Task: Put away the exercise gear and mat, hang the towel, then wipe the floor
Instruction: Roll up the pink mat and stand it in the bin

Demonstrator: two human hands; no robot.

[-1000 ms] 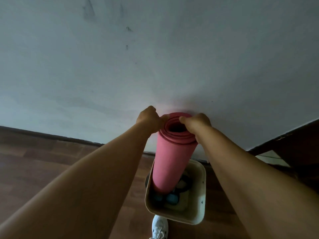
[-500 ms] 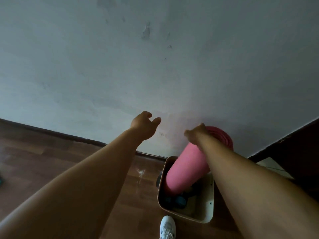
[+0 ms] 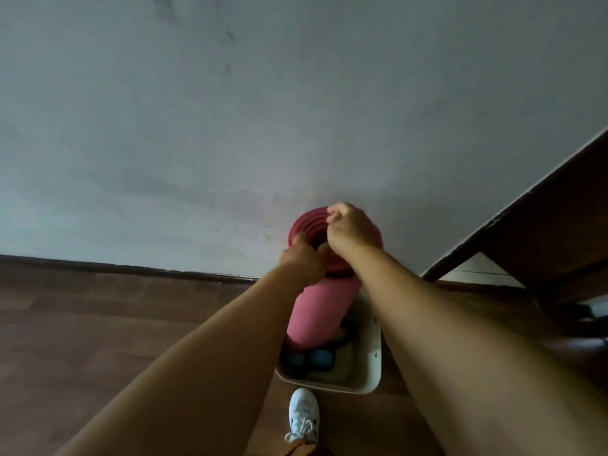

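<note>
Standing near: white shoe (image 3: pixel 303 416) on wood floor (image 3: pixel 98 324), then cream bin (image 3: pixel 373 363) w/ blue dumbbells (image 3: pixel 309 358). Pink rolled mat (image 3: pixel 320 311) stands in bin, leaning at wall (image 3: pixel 230 126). Left hand (image 3: pixel 304 261) & right hand (image 3: pixel 350 230), fingers curled, grip mat's top end.

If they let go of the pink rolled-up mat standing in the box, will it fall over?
Probably it would tip: the mat stands tall and tilted in the shallow bin, both hands gripping its top. The wall behind might catch it. Its layers look loose, so it may unroll.
</note>
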